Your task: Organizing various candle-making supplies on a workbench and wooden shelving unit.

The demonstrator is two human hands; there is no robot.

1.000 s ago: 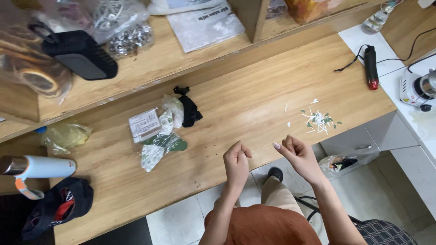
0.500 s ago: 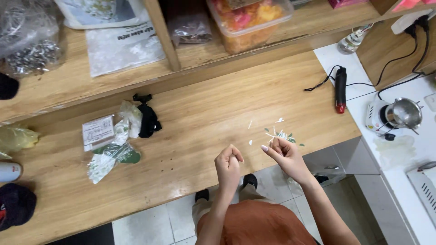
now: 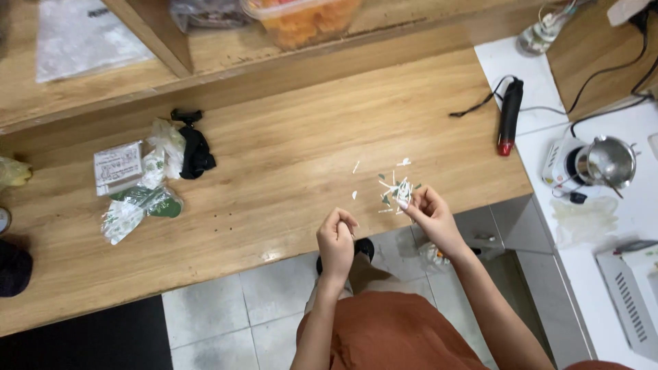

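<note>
Right hand (image 3: pixel 430 214) pinching small white and green paper scraps (image 3: pixel 395 190) on wooden table (image 3: pixel 274 178); left hand (image 3: pixel 337 238) fisted at 8 o'clock.

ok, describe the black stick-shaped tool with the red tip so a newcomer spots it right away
Start at the wooden table and go to its right end, where a white counter begins. The black handheld tool lies across that seam, red tip toward the person, cable trailing left. Unlike the steel pot beside it, it is slim, dark and lying flat.
</note>
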